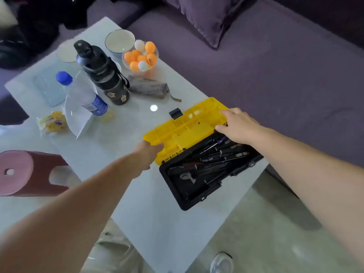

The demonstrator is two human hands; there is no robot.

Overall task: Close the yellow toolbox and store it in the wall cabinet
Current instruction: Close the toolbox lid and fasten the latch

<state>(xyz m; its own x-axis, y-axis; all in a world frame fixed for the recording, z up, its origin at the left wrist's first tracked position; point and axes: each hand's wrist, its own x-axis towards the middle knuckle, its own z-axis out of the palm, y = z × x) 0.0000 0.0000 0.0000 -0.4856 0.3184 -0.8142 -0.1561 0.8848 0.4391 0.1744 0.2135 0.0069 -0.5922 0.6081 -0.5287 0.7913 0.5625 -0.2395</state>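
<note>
The toolbox stands open on the white table (pixel 137 203) near its right edge. Its black base (pixel 197 186) holds several dark screwdrivers and other tools. The yellow lid (pixel 183 127) is folded back flat on the table, inner side up, with a black latch (pixel 175 112) at its far edge. My left hand (pixel 147 154) grips the lid's near-left corner. My right hand (pixel 236 125) rests on the lid's right end, fingers curled over its edge. No wall cabinet is in view.
Behind the toolbox stand a black flask (pixel 102 73), a clear water bottle (pixel 82 93), a bowl of orange and white balls (pixel 140 56), a white bowl (pixel 119 41), a grey pouch (pixel 149 87) and a snack packet (pixel 52 122). A purple sofa (pixel 275 75) lies right, a pink stool (pixel 25 172) left.
</note>
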